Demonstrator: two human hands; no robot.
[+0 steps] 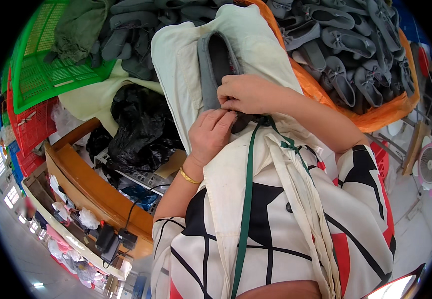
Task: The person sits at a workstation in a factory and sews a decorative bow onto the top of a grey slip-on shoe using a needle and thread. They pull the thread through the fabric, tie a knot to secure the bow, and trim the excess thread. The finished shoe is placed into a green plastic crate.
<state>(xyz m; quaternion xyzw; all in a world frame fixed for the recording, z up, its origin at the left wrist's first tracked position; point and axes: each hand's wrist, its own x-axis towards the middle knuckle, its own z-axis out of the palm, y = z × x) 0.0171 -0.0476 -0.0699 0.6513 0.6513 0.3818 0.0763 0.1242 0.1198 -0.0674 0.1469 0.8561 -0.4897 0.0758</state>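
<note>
Both hands meet at the heel end of a grey slipper (215,65) that lies lengthwise on a pale cloth (176,55) draped over the person's lap, its toe pointing away from the body. The right hand (248,93) comes in from the right, forearm angled across the chest, wrist bent so the knuckles face up; its fingers are curled tight and pinch the slipper's back rim between thumb and fingertips. The left hand (210,134) rises from below, a gold bracelet (190,177) on the wrist, palm turned down toward the body. Its fingers (221,119) are folded together and press against the heel just under the right hand — closed on the slipper's edge, though exactly what they grip there is hidden by the other hand.

A green strap (248,199) runs down the front of the cream apron (236,189), knotted near the right forearm. To the right sits an orange bag (390,112) heaped with grey bow-topped slippers (345,45); more grey slippers (136,30) are piled above the cloth. A crumpled black plastic bag (136,129) lies to the left of the lap, beside a green crate (51,65) and a red one (29,129) — a small fan (430,164) stands at the far right.
</note>
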